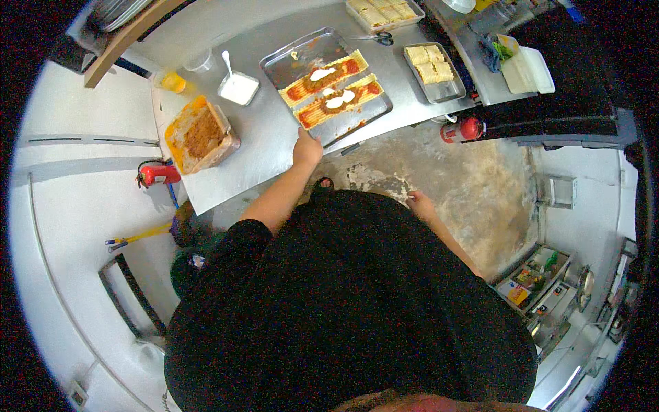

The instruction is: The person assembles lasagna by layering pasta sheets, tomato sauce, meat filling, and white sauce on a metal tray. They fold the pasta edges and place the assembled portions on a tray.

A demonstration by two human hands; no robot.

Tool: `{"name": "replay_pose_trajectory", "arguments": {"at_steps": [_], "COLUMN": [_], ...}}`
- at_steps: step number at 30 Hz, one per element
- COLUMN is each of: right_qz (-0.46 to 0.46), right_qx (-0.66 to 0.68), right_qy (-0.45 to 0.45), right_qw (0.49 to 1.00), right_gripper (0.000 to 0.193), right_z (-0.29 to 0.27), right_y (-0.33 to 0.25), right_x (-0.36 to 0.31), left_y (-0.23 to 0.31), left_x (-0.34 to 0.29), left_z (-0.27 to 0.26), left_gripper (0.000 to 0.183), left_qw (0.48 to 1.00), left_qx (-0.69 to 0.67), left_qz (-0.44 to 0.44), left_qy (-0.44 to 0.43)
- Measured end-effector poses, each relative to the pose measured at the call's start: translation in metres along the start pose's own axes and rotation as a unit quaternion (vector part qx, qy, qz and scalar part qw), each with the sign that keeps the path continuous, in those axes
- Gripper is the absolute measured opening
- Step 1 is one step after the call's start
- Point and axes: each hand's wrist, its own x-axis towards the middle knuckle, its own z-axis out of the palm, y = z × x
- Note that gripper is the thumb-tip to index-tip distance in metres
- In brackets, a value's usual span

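My left hand [307, 148] is closed on the near left corner of a metal baking tray [283, 67] on the steel table. Two ridged lasagna sheets lie across the tray, the far sheet [352, 67] and the near sheet [312, 114]. Both carry red-brown meat sauce and dollops of white sauce. Red smears mark the tray's bare metal. Away from the table, over the floor, my right hand [420, 204] hangs low with its fingers curled; whether anything is in them is too small to tell.
Left of the tray stand a tub of meat sauce [199, 134], a white sauce container [239, 89] with a spoon [226, 62], and a yellow-filled cup [172, 82]. Scissors [384, 38], a tray of rolled pasta [435, 72] and a filled container [385, 14] lie to the right.
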Motion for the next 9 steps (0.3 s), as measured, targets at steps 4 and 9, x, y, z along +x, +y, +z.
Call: {"name": "replay_pose_trajectory", "arguments": {"at_steps": [4, 9], "right_qz": [-0.088, -0.176], "right_qx": [-0.039, -0.076], "right_qy": [0.081, 0.105], "right_qw": [0.992, 0.976], "right_gripper": [0.038, 0.036], "right_z": [-0.053, -0.131], "right_y": [-0.044, -0.090], "right_x": [0.040, 0.129], "left_y": [0.014, 0.011], "left_x": [0.018, 0.042], "left_z": [0.002, -0.023], "left_gripper": [0.060, 0.068], "left_qw": [0.998, 0.997], "left_qx": [0.027, 0.057], "left_qz": [-0.049, -0.052], "left_qy": [-0.001, 0.005]}}
